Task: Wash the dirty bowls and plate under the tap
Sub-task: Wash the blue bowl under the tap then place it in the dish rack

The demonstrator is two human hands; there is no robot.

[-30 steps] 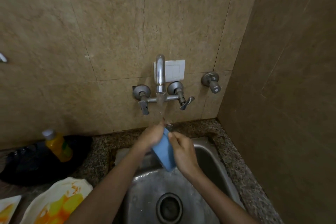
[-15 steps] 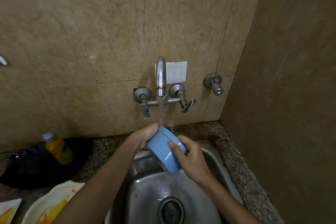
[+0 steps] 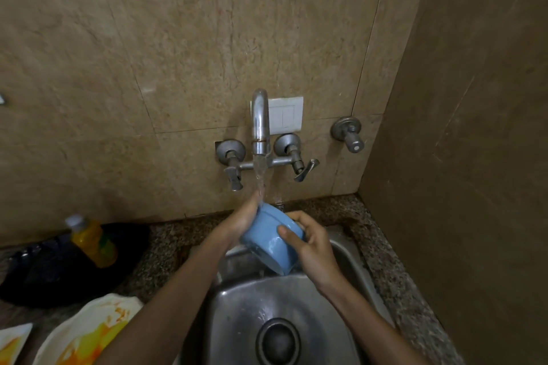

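Item: one blue round bowl [image 3: 268, 238], smooth, glossy and straight-walled, wet, with a raised foot ring on its base. It was tipped on its side above the back of the stainless steel sink [image 3: 237, 320], base towards me and mouth towards the wall, rim under the stream of water [image 3: 261, 175] from the chrome wall tap [image 3: 260, 121].

My left hand [image 3: 241, 218] cupped its left side, fingertips at the top rim in the stream; how they lay inside was hidden. My right hand [image 3: 310, 243] gripped its right side, thumb across the base and fingers curled over the rim.

Also on the speckled granite counter [image 3: 166, 249]: a white plate with orange stains [image 3: 89, 332], a yellow plastic bottle [image 3: 93, 241] and a black plastic bag [image 3: 44, 270].
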